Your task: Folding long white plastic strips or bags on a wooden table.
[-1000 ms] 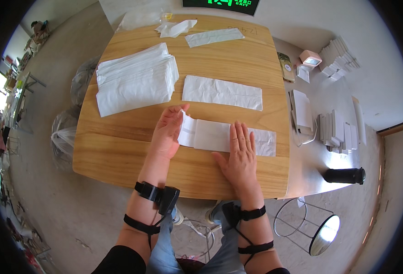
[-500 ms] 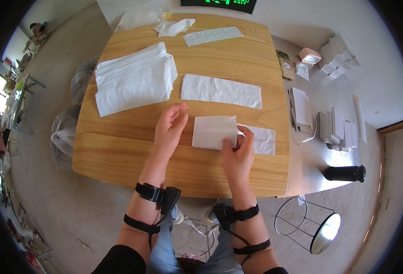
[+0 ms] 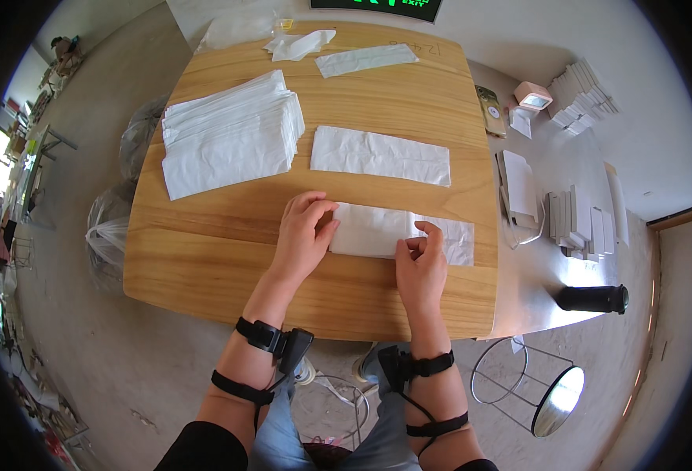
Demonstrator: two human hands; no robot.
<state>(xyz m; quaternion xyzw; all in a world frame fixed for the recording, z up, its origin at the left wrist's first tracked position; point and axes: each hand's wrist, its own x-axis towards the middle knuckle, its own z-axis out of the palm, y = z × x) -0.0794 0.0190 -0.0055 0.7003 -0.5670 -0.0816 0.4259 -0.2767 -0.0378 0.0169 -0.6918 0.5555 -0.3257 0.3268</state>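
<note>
A flat white rectangular piece (image 3: 369, 230) lies in front of me, over or inside the left part of a thin, wrinkled white bag (image 3: 457, 239); I cannot tell which. The bag's translucent right end extends past it. My left hand (image 3: 305, 234) is at the piece's left edge, thumb and index fingertips touching it with the fingers curled. My right hand (image 3: 422, 263) has its thumb by the piece's lower right corner. Its curled fingers hover over or touch the bag there. Just beyond lies another flat white bag (image 3: 380, 155).
A thick fanned stack of white bags (image 3: 232, 141) is at the far left of the wooden table (image 3: 204, 263). Farther back are a narrow white strip (image 3: 368, 60) and crumpled white plastic (image 3: 302, 45). A side table on the right bears a black bottle (image 3: 593, 299) and white boxes (image 3: 577, 222).
The flat white piece, lifted at its right edge before, now lies flat. My right hand has moved slightly right, and my left hand has come down and right onto the left edge.
</note>
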